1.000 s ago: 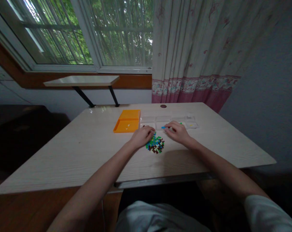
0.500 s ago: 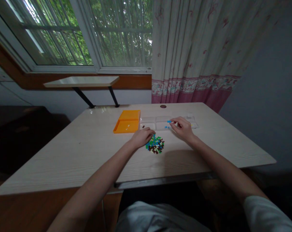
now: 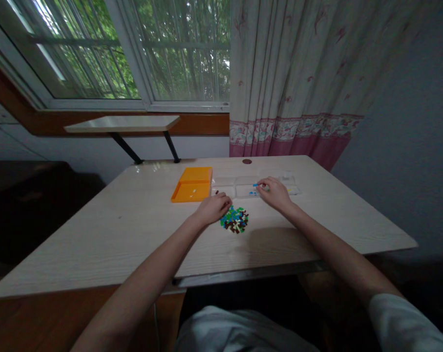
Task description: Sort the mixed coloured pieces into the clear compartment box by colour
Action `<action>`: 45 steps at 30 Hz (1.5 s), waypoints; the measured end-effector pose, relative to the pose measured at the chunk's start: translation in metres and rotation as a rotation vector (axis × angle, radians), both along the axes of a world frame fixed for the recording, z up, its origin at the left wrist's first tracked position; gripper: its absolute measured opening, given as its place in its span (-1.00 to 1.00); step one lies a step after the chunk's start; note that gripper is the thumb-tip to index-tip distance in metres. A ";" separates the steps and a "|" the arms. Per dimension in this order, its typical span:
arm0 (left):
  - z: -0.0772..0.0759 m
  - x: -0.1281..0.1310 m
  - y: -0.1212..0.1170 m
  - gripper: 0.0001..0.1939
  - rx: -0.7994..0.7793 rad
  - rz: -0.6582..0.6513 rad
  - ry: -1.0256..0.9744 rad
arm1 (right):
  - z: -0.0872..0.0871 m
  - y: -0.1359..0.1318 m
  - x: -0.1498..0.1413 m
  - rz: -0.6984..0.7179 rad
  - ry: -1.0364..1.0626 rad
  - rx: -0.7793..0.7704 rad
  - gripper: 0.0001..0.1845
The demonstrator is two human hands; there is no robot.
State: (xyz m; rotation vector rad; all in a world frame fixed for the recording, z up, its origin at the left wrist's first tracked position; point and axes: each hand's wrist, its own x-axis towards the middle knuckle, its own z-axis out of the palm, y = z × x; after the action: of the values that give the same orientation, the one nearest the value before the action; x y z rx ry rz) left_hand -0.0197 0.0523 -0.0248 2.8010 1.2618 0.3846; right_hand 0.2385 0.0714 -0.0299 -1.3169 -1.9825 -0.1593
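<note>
A small pile of blue, green, brown and pale toy bricks [image 3: 236, 223] lies on the table. At its upper left edge rests my left hand [image 3: 214, 207], fingers curled together; whether they hold anything is hidden. My right hand [image 3: 275, 193] pinches a small blue brick [image 3: 255, 185] above a clear plastic box [image 3: 243, 196]. Several other blue pieces [image 3: 252, 193] lie in that box, just below the held one. Another clear box [image 3: 226, 188], with a brown piece [image 3: 217, 192] in it, sits behind my left hand.
An open orange box [image 3: 191, 184] with a few white pieces stands left of the clear boxes. A third clear box [image 3: 295, 189], holding something yellow, is partly behind my right hand. A raised shelf [image 3: 122, 123] stands at the table's back left.
My right hand has shifted very slightly left and down with the blue brick. More blue shows in the box beneath it. My left hand stays by the pile, its fingers moved slightly.
</note>
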 end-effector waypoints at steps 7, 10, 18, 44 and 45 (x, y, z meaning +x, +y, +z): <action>-0.004 0.000 0.003 -0.77 -0.008 -0.003 -0.001 | -0.010 0.018 0.000 -0.038 -0.087 -0.059 -0.85; -0.005 -0.001 0.003 -0.76 -0.005 -0.009 0.000 | -0.009 0.016 -0.001 -0.016 -0.060 -0.033 -0.83; -0.001 0.000 0.001 -0.78 -0.049 -0.025 -0.078 | -0.003 -0.013 -0.020 0.249 -0.058 -0.039 -0.84; -0.004 0.008 -0.001 -0.75 -0.258 -0.035 -0.520 | 0.003 -0.034 -0.038 0.397 -0.017 0.151 -0.84; -0.003 0.006 -0.001 -0.76 -0.202 -0.032 -0.444 | 0.005 -0.033 -0.035 0.379 0.010 0.163 -0.84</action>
State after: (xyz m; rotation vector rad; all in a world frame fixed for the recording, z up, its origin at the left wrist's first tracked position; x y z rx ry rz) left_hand -0.0137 0.0510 -0.0280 2.3836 1.0839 0.7755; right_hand 0.2031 0.0383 -0.0249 -0.8209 -2.1211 -0.1284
